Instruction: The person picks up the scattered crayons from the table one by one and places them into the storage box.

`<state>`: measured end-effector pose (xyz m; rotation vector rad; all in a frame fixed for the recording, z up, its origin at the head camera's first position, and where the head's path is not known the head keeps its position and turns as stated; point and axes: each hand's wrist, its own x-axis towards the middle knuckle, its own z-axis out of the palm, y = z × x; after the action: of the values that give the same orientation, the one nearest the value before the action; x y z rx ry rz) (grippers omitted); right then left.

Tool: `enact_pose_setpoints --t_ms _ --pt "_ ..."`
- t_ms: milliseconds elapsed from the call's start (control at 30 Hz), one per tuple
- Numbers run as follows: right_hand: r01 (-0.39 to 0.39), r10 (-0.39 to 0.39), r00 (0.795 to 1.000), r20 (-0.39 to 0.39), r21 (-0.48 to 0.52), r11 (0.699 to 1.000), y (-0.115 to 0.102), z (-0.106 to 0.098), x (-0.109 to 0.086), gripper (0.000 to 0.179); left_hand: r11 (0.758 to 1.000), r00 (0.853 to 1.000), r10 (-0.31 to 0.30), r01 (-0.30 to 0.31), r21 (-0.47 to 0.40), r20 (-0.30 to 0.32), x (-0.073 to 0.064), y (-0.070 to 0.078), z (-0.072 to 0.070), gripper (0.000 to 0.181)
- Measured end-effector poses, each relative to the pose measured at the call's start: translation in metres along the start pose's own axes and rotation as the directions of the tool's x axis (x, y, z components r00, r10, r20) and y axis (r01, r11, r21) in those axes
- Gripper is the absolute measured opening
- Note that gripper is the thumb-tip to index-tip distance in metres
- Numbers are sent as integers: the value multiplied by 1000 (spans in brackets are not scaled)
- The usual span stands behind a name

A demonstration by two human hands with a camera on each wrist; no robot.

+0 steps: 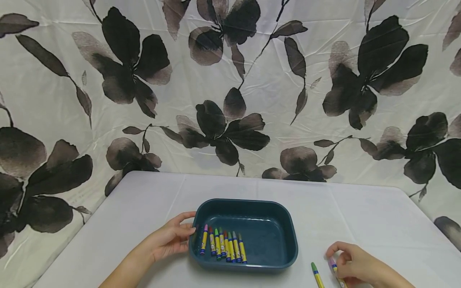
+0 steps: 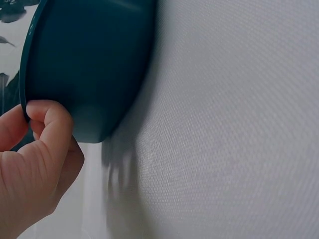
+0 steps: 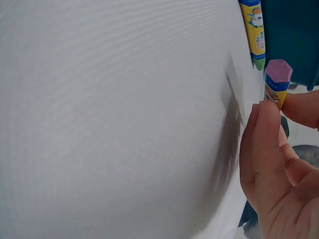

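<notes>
My left hand (image 1: 171, 239) grips the left rim of a dark teal rectangular tray (image 1: 268, 236); in the left wrist view, thumb and fingers pinch the tray's edge (image 2: 89, 64). Several crayons (image 1: 223, 246) in yellow and blue wrappers lie side by side in the tray's left half, with pink, red, green and greyish tips. Right of the tray, my right hand (image 1: 361, 264) pinches a pinkish-purple crayon (image 3: 277, 74) between thumb and fingers, raised off the table in the right wrist view. Beside that hand, a green crayon (image 1: 317, 275) lies on the table.
A white cloth-covered table (image 1: 151, 200) lies under everything. Behind its far edge hangs a white curtain (image 1: 281, 100) printed with dark flowers. The tray's right half shows its bare bottom.
</notes>
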<state>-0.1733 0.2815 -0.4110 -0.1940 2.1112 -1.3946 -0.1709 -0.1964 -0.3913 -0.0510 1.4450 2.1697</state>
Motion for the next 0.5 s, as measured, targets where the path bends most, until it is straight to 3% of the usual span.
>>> enact_pose_setpoints --t_ms 200,500 --pt "-8 5 999 36 88 996 -4 -4 1 37 1000 1000 1 -1 -6 3 -1 0 0 68" --pt "-3 0 1000 28 89 996 -13 -6 2 39 1000 1000 1 -1 -3 2 0 0 0 67"
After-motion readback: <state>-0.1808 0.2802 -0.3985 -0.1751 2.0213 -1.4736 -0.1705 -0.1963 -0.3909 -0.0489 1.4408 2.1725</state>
